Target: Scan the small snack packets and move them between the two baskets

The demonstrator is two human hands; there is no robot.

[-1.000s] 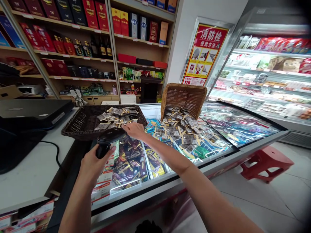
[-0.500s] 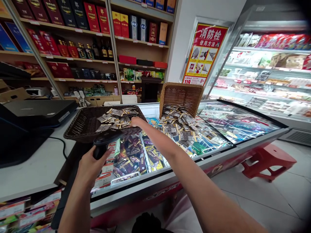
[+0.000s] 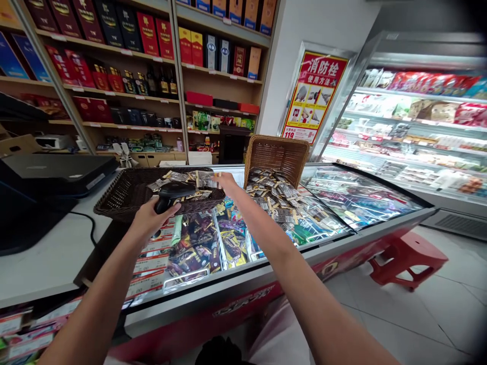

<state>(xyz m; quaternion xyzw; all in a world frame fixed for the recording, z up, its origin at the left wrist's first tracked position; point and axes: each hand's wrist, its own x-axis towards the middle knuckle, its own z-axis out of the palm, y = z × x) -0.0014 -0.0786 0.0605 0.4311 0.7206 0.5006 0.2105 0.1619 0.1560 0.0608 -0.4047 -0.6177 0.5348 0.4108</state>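
My left hand (image 3: 152,219) is wrapped round the handle of a black barcode scanner (image 3: 177,189), its head tilted over the front of a dark woven basket (image 3: 114,195). Between the fingers of my right hand (image 3: 224,183) is a small snack packet (image 3: 206,179), held above that basket's right end, close to the scanner head. More packets of the same kind lie in the dark basket. To the right, a tan wicker basket (image 3: 279,152) rests tipped on its side, with a heap of like packets (image 3: 277,190) spilling from it onto the freezer's glass top.
Under the glass, the chest freezer (image 3: 243,284) holds wrapped ice creams (image 3: 194,248). A counter (image 3: 41,253) with black equipment (image 3: 61,170) and a cable stands at left. A red stool (image 3: 411,258) is on the floor at right. Stocked shelves and a chiller line the back.
My right hand has lifted a packet up from the dark basket and turned it flat to view. The scanner in my left hand has risen toward it. The camera view has shifted slightly.
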